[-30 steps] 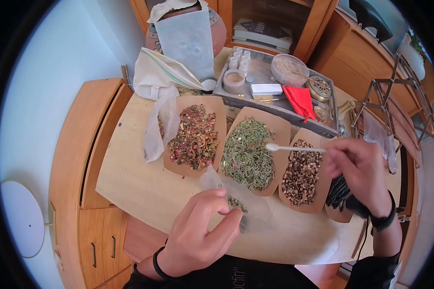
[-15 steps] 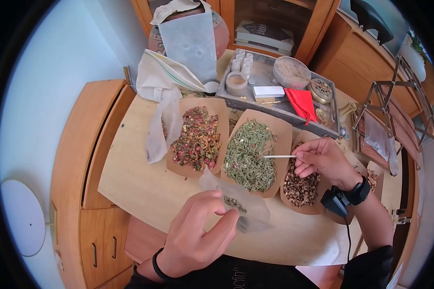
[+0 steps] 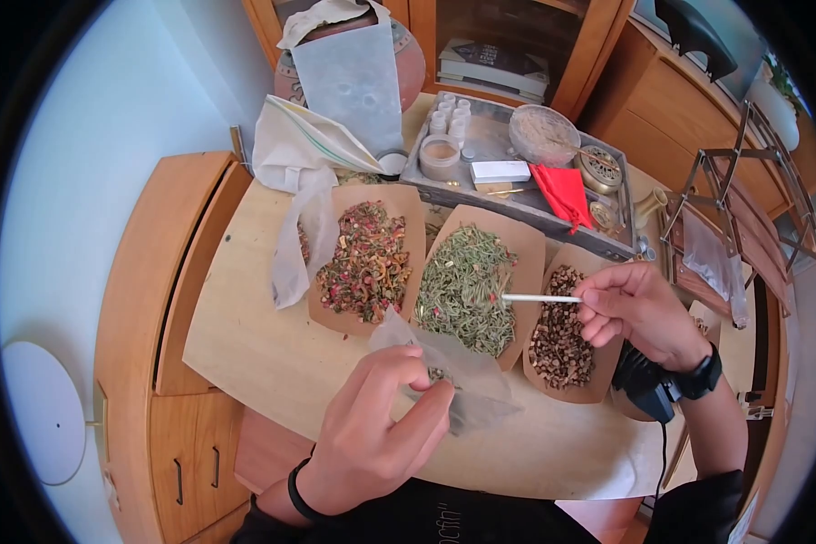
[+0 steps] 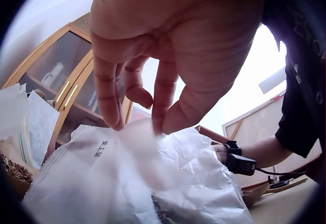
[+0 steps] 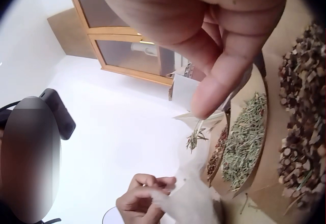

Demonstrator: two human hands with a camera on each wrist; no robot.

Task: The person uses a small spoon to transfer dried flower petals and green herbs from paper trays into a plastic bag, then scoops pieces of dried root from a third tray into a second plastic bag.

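My left hand (image 3: 372,431) pinches the upper edge of a translucent plastic bag (image 3: 470,364) between thumb and fingers. Printed characters mark the bag's front in the left wrist view, and a little dried herb shows inside. With thumb and fingers, my right hand (image 3: 639,313) grips a thin white spoon (image 3: 542,298), held level and pointing left over the green herb pile (image 3: 462,295). A small green sprig (image 5: 195,136) shows just past the right fingertips in the right wrist view. Under the right hand lie chopped brown pieces (image 3: 562,340) in a paper tray.
Mixed dried petals (image 3: 364,263) fill the left tray, with another translucent bag (image 3: 306,240) beside it. Behind, a grey wooden tray (image 3: 517,207) carries small white bottles, a tub, a bowl and a red pouch (image 3: 562,192). A folding rack (image 3: 730,195) stands right.
My right hand swung left and turned at the wrist, then shifted slightly right; the spoon stays over the green herbs. The left hand barely moved, and the bag now covers more of its herbs.
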